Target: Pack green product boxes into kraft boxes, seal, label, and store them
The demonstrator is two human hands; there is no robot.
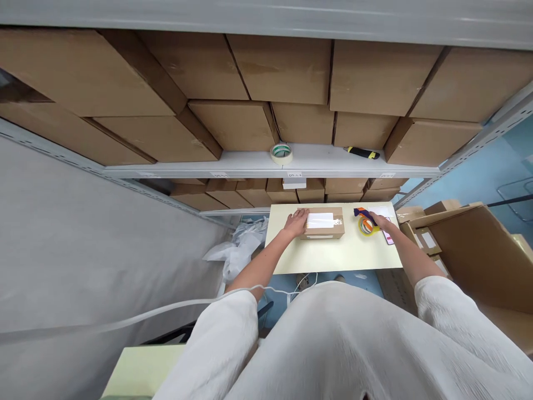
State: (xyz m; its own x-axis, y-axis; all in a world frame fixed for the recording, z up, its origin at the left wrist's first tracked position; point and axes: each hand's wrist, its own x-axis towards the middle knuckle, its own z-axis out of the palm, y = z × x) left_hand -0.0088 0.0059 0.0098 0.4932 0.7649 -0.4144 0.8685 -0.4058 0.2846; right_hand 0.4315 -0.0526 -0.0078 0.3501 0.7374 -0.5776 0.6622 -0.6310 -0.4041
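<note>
A small brown cardboard box (338,228) with a white label and clear tape at its right end lies on the pale yellow table (333,259). My left hand (296,222) rests on the box's left end, its fingers apart. At the table's right side, my right hand (381,222) is wrapped round the handle of an orange and dark blue tape dispenser (367,224) with a yellow-edged roll. Partly under my right hand and wrist lies a phone (388,238), beside a white sheet (385,210).
Grey shelves (258,170) of brown boxes stand behind the table, holding a tape roll (281,154) and a yellow-black cutter (362,153). A large open carton (483,255) is at right, white plastic bags (241,247) at left. A white cable (175,305) crosses my left arm.
</note>
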